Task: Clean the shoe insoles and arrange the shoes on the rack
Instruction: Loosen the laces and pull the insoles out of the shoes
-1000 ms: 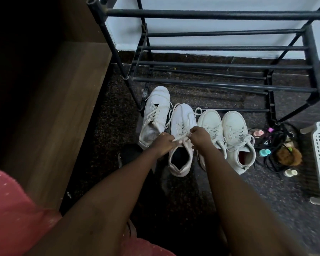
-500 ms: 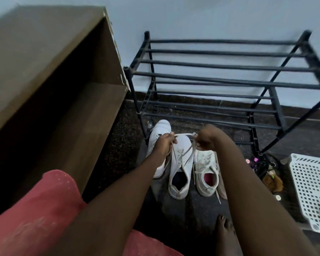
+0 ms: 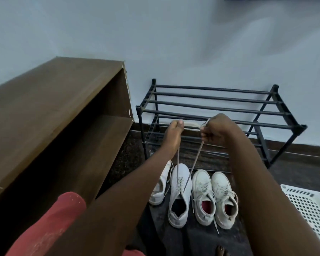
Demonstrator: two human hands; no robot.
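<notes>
White laces [image 3: 193, 166] now rise higher than a moment ago, our left hand [image 3: 174, 134] and right hand [image 3: 215, 131] each gripping an end, loosening the shoe [image 3: 180, 198] on the floor before the rack [image 3: 211, 102] to free its insole.

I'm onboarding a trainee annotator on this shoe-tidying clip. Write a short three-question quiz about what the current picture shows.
1. True or false: a shoe already sits on the black rack.
2. How many white shoes stand on the floor?
3. The left hand and right hand hold up the laces of which shoe, counted from the left? A first, B second, C fourth.
Key: 1 false; 2 four; 3 B.
</notes>
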